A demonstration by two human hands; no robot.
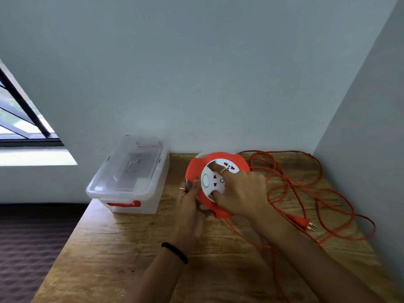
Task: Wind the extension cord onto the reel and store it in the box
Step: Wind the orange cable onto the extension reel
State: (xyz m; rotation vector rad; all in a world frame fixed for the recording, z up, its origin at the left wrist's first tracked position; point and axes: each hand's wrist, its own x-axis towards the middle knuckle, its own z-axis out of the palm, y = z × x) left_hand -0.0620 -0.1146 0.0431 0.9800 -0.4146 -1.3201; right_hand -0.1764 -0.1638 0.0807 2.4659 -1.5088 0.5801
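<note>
Orange cord point(306, 193) sprawls in crossed loops toward the tabletop's point(131, 248) right edge and may knot during winding, while left hand point(189, 206) grips the reel point(196, 169) rim and right hand point(238, 193) hooks its hub.

- The wooden table point(113, 254) — a warm brown top with pronounced grain and a few dark cracks — sits in the corner of the room, its far edge against the back wall and its right side along the side wall.
- The back wall point(196, 73) is plain and pale grey-blue; the side wall point(371, 138) on the right meets it in a corner.
- A window point(19, 119) with dark frame bars shows at the left, bright daylight and some green beyond it, above a pale sill.
- Below the table's left edge lies a dark quilted surface point(28, 248) with a padded, diamond-like pattern — its material is unclear.
</note>
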